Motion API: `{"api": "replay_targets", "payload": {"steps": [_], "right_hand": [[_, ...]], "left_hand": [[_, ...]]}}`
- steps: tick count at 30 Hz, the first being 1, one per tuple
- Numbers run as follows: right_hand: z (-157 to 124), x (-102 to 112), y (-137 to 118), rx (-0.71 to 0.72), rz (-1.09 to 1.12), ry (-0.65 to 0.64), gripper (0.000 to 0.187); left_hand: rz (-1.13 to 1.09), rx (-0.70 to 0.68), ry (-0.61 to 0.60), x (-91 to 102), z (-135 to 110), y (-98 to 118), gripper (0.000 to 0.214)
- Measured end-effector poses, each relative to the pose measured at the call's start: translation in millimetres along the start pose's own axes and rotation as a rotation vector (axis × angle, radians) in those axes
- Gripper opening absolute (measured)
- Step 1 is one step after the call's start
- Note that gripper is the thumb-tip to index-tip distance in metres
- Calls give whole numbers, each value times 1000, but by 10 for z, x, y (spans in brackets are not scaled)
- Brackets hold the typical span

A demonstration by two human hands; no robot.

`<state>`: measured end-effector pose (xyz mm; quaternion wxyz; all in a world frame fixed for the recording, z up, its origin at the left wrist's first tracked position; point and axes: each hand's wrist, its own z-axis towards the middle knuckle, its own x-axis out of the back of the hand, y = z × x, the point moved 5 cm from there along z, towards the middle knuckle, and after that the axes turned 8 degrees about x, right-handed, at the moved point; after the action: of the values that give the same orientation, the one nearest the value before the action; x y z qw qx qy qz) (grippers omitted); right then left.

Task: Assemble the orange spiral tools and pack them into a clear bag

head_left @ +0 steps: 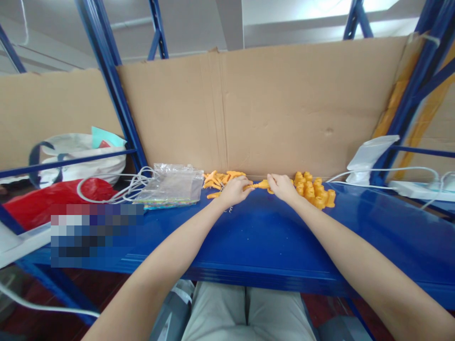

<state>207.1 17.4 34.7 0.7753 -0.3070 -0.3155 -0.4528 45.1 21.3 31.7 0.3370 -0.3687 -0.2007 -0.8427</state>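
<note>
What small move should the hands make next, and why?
I'd probably ease the right hand slightly toward the left hand to steady the orange piece first: it shows in the gap between their fingertips, with orange figures grouped just beyond the right hand. Whether it is one part or two is too small to tell.

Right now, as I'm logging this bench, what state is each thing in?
Left hand, closed on orange piece
Right hand, closed, same piece or another unclear
Orange piece, gripped, partly hidden
Left orange pile, jumbled
Right orange pile, bunched together
Clear bags, lying flat
Cables, loosely looped
Red bag, rumpled
Cloth bag, slumped
White pouch, leaning upright
Cardboard, standing upright
</note>
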Motion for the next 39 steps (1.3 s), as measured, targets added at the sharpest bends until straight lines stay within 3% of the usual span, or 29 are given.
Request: {"api": "replay_targets", "payload": {"steps": [7, 12, 16, 19, 24, 27, 31, 34, 36, 39], "right_hand": [[31, 9, -43, -98, -131, -108, 45], [59, -18, -36, -187, -70, -166, 43], [76, -49, 24, -211, 57, -124, 40], [57, -68, 81, -252, 328, -110, 41], [-24, -90, 56, -385, 1094, -258, 22], [-9, -60, 56, -397, 1267, -229, 10], [75, -45, 250, -432, 1074, 68, 8], [100, 22, 367, -330, 667, 297, 15], [78, 56, 342, -199, 349, 340, 21], [12, 13, 193, -2, -60, 233, 24]], "left_hand": [[45, 26, -30, 35, 0, 62, 15], [81, 12, -30, 46, -2, 73, 16], [107, 21, -35, 37, -1, 71, 16], [93, 36, -22, 16, 6, 40, 15], [64, 108, 21, -11, 8, -96, 14], [31, 117, 84, 10, -3, -145, 19], [-9, 111, 181, 51, -16, -181, 32], [35, 127, 108, 2, -7, -221, 26], [99, 134, -4, -62, -6, -241, 21], [171, 141, -168, -141, -30, -251, 21]]}}
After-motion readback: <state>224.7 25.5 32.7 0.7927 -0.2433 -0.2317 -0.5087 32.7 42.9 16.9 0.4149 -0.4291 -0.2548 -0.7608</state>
